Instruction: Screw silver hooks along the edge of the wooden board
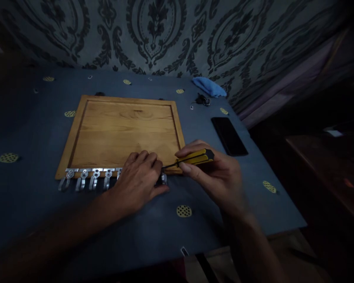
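A framed wooden board (129, 129) lies flat on the table. Along its near edge runs a metal hook rail (96, 173) with several silver hooks hanging over the side. My left hand (138, 179) is closed over the right part of that rail, hiding some hooks, its thumb near the last one. In my right hand (218, 177) is a yellow and black screwdriver (196, 157), pinched by the handle between thumb and fingers. The screwdriver's shaft points left, its tip close to the rail's right end beside my left fingers. Whether the tip touches a screw is hidden.
A blue cloth (210, 86) and a small black bunch, perhaps keys (202, 100), lie at the back right. A dark phone (229, 135) rests right of the board. The blue patterned tablecloth (26, 125) reaches a patterned wall (153, 35); the table's right edge drops off.
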`<state>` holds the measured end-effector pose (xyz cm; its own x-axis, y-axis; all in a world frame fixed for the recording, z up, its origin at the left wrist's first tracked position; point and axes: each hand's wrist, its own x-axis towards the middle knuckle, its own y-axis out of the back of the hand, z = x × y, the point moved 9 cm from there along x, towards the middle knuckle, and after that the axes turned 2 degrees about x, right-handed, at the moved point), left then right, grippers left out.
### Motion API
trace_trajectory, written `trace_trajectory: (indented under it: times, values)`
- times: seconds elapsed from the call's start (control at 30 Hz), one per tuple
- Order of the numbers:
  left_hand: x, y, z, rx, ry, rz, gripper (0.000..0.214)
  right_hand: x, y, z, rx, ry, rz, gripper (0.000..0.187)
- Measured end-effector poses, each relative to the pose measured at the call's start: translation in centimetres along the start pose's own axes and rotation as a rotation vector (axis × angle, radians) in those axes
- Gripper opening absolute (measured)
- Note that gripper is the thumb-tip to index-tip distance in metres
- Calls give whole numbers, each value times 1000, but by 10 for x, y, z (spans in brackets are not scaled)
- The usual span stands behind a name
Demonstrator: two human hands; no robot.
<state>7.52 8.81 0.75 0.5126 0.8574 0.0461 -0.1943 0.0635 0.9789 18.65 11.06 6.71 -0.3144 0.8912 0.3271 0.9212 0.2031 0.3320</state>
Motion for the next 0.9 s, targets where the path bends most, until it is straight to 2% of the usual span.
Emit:
trace_trajectory:
  times: [0.1,0.23,0.43,0.67,0.9]
  values:
    - [0,0,0,-2,-2,-14,45,0,0,2,23,-30,-35,6]
    - [-1,-1,-1,-4,2,-13,44,-5,4,10,-14,-62,74,4]
    - [-2,-1,0,-22,-11,20,45,-9,1,12,-90,-45,165,8]
    - [-1,-2,-1,7,-1,22,46,-11,-4,4,-221,101,211,9]
    - [0,-4,-1,-8,11,-42,47,-13,-4,7,-248,61,274,15]
